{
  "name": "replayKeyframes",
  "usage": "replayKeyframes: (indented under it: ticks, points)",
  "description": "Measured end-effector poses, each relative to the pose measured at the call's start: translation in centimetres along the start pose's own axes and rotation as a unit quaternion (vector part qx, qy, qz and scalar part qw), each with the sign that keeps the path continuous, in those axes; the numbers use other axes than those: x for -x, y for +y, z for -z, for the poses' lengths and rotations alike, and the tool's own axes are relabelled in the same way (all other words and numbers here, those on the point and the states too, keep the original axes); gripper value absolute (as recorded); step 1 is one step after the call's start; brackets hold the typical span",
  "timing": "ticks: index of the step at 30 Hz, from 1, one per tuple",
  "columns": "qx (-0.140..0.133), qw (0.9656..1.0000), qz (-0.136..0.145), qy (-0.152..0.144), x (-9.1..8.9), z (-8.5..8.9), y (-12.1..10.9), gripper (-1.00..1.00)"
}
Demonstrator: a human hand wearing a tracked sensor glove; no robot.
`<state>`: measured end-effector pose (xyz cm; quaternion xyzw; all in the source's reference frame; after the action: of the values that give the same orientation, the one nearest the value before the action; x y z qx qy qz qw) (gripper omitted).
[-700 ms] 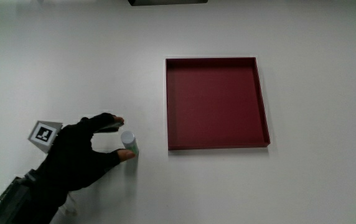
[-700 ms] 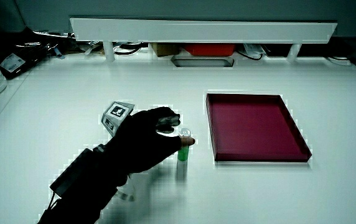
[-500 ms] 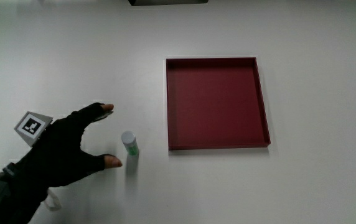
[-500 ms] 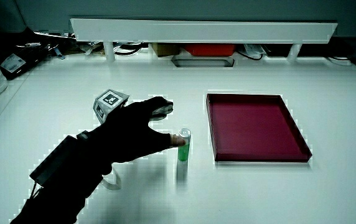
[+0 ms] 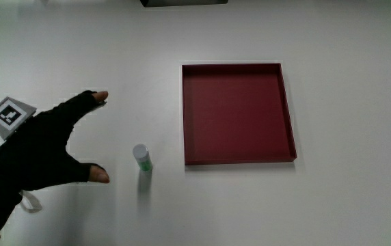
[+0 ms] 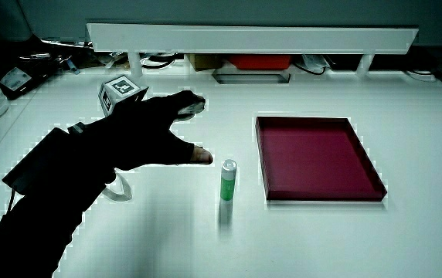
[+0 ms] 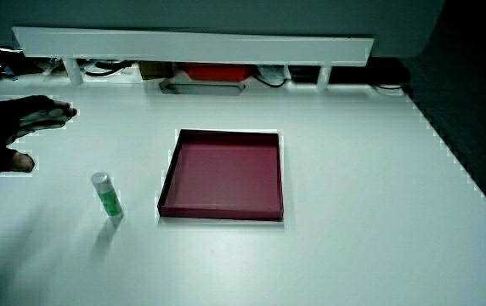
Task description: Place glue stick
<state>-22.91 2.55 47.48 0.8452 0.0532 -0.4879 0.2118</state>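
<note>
1. Glue stick (image 5: 141, 159) stands upright on the bench (image 5: 332, 205), long axis vertical, near the red tray (image 5: 238, 113).
2. Hand (image 5: 42, 147) hovers beside it, apart, fingers spread wide, holding nothing.
3. Placement looks done.

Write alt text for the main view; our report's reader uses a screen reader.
A green glue stick stands upright on a white table, beside a shallow, empty dark red tray. The black-gloved hand, grip open with fingers spread, is beside the stick without touching it.
</note>
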Motion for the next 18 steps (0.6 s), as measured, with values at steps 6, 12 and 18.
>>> replayKeyframes:
  ticks: [6,12,18]
  points:
    - [0.002,0.9992,0.0,-0.04,1.1,0.2,-0.1,0.0]
    - [0.004,0.9994,-0.004,-0.036,1.5,0.1,-0.1,-0.03]
    - [0.005,0.9991,0.003,-0.043,1.6,0.2,-0.1,-0.21]
